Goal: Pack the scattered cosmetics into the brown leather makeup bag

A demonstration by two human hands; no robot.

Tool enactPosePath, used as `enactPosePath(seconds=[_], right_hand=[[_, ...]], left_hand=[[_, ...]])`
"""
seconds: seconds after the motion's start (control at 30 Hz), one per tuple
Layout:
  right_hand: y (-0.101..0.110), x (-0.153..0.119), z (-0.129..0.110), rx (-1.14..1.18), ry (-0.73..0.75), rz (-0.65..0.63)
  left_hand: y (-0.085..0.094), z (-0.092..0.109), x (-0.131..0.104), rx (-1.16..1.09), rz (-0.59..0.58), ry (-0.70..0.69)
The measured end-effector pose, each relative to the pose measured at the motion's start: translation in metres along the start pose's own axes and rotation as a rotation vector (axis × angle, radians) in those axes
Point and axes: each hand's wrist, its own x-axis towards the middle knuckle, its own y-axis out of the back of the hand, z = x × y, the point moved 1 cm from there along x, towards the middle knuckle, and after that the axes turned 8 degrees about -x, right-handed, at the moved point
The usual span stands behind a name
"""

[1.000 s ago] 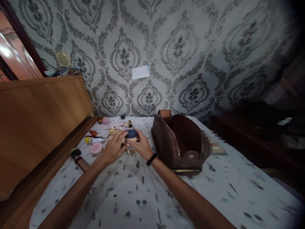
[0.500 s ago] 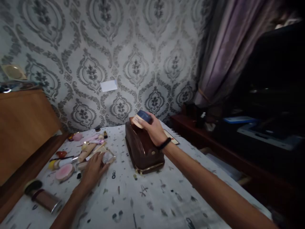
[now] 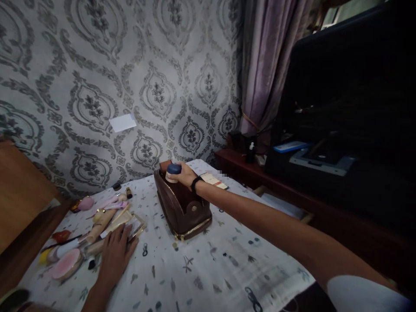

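Note:
A brown bag (image 3: pixel 172 212) with a gold zipper stands open on the patterned white cloth. My right hand (image 3: pixel 186 175), a black band on its wrist, grips a small jar (image 3: pixel 173 172) with a dark blue lid over the bag's opening. At the left, my left hand (image 3: pixel 116 251) lies with fingers spread at the edge of a group of cosmetics, touching or beside a pale tube. Near it are a pink round compact (image 3: pixel 66 264), a clear case (image 3: pixel 137 227), a beige tube (image 3: pixel 101 225) and a pink sponge (image 3: pixel 86 203).
A card or notebook (image 3: pixel 214 180) lies behind my right wrist. Wooden furniture (image 3: pixel 22 195) borders the cloth at the left. On the right are a dark red shelf (image 3: pixel 232 167), an open drawer (image 3: pixel 282 206) and a large black screen or case (image 3: pixel 341 95).
The view has turned to the right. My right hand has brought the jar down to the bag's opening, tilting it more upright. The bag now shows its opening. My left hand stays by the cosmetics.

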Motion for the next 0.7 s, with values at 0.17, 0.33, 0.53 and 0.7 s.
enactPosePath(seconds=[0.17,0.33,0.53,0.7], right_hand=[[0.005,-0.02,-0.013,0.08,0.061,0.005],[0.008,-0.047,-0.038,0.373,0.131,-0.095],[0.001,-0.062,-0.048,0.51,0.112,-0.265],[0.001,-0.067,-0.05,0.523,0.133,-0.313]], left_hand=[[0.012,0.013,0.009,-0.144,0.037,0.051],[0.047,0.057,0.041,-0.469,0.094,0.182],[0.074,0.107,0.094,-0.764,0.173,0.158],[0.072,0.131,0.129,-0.834,0.242,0.101]])
